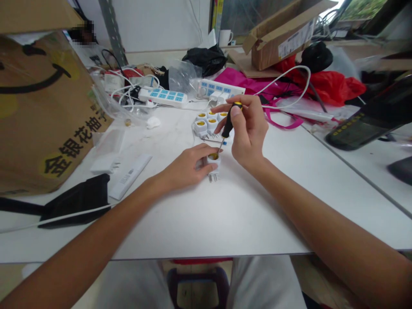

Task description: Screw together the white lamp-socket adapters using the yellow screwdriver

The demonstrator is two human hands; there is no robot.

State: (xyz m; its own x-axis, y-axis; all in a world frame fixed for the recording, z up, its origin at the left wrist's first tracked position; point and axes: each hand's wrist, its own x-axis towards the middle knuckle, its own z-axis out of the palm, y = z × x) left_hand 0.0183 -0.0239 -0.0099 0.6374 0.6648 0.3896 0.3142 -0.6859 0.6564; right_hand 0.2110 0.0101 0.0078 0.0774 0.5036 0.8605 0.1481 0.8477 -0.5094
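Note:
My left hand [188, 167] rests its fingers on a white screw-in lamp socket adapter [213, 162], which has a yellow-lined opening and metal plug prongs [213, 177] showing on the near side. My right hand [248, 131] pinches a black-handled screwdriver [228, 122] with a yellow end. Its thin metal shaft [220, 146] slants down into the socket's opening. Several matching white sockets [207, 123] lie together just beyond my hands, close to my right fingers. The socket's lower body is partly hidden behind my left fingers.
Two white power strips [162, 97] lie at the back among white cables [128, 88]. A large printed cardboard box [38, 111] stands at left. White packaging [128, 176] and a black pouch [77, 201] lie near it. Red plastic [325, 83], magenta plastic [238, 81] and an open carton [277, 47] fill the back right.

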